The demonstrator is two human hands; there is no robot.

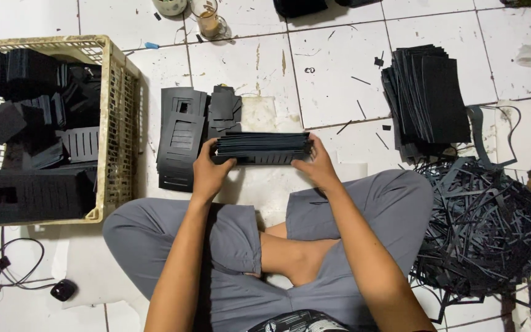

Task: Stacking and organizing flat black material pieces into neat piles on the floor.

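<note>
A: We are seated cross-legged on a white tiled floor (339, 67), scuffed and strewn with thin black offcuts. At nine o'clock stands a cream plastic crate (118, 117) with a slotted wall, filled with black foam pieces. At two o'clock rests a fanned pile of black sheets (428, 95), and at four o'clock a tangled heap of black strips (487, 227).

B: At twelve o'clock, along the top edge, we see a glass (208, 18) with amber liquid beside a pale cup (170, 6). We cannot make out any labels on them. A black cable (7, 270) lies at eight o'clock.

A: At the centre, just ahead of our knees, we hold a stack of black die-cut sheets (264, 149). Its long axis runs from nine to three o'clock, level, with the layered edges facing us.

B: Our left hand (209, 175) clamps the stack's left end, fingers curled around it. Our right hand (318, 165) grips the right end likewise, thumb on the near side.

A: Just left of the stack, touching the floor, lie loose cut-out black panels (182, 138) with slots and a square window.
</note>
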